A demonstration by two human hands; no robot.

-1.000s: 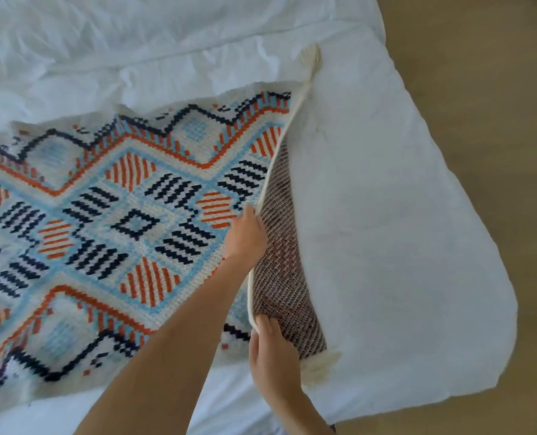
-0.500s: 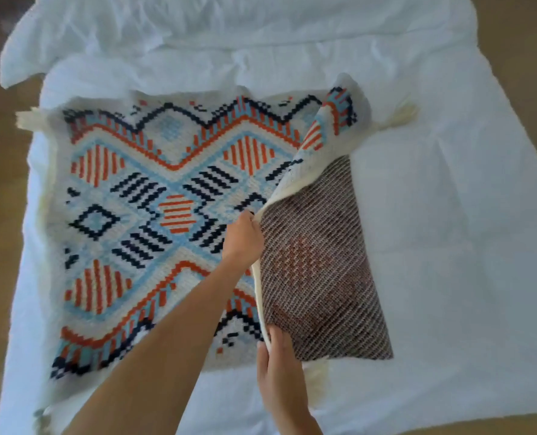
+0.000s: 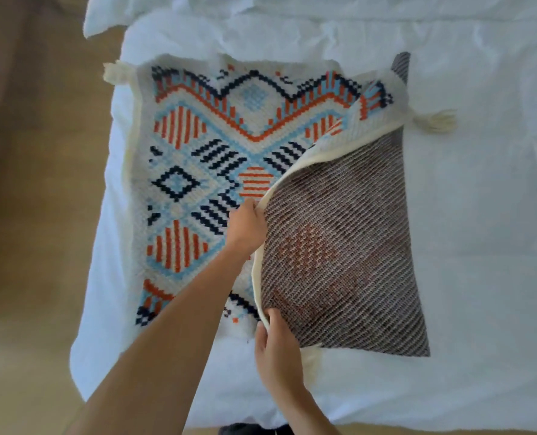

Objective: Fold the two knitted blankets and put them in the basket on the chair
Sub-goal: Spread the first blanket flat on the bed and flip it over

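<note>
1. Since half a second ago you have carried the flap [image 3: 339, 246] further left, and more of the dark reverse shows.
2. Your left hand [image 3: 248, 222] grips the cream edge [image 3: 289, 177] mid-length. Your right hand [image 3: 275, 343] pinches it near the close corner.
3. Risk: the far corner, with its tassel [image 3: 436, 120], is unheld and sags back, so the fold may land skewed.
4. The knitted blanket [image 3: 191, 158] has orange, blue and navy diamonds. It lies on the white sheet [image 3: 480, 246], right part lifted.

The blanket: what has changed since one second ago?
The cream edge of the blanket has been drawn leftwards over the patterned face; more dark underside shows, and the far corner has flopped over. The left hand and right hand still grip that edge; the blanket still lies on the white sheet.
</note>
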